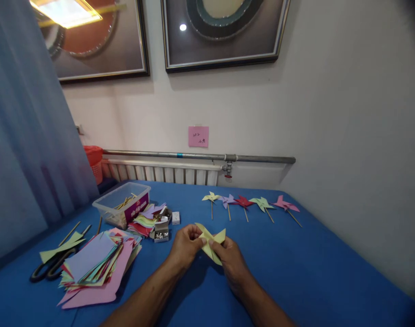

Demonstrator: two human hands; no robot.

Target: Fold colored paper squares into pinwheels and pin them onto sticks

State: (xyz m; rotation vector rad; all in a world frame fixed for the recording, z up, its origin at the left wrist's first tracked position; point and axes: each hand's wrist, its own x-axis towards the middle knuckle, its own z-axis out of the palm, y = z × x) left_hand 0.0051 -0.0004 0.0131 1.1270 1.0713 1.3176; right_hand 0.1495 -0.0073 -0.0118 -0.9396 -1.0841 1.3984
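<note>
on a blue cloth-covered table (296,272) by a white wall with a radiator (159,172), both hands — left hand (185,245), right hand (232,259) — pinch a folded yellow paper pinwheel (212,240) just above the cloth. five finished pinwheels (250,203) lie beyond; the small box (161,231) holds contents too small to tell.

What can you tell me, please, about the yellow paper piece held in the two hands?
The yellow paper piece looks like thin, pale yellow craft paper folded into pointed flaps, pinwheel-like in shape. It is held just above the blue table, near its middle. The left hand pinches its left side and the right hand grips it from the lower right, with fingertips at its centre. No stick is visible on it.
</note>
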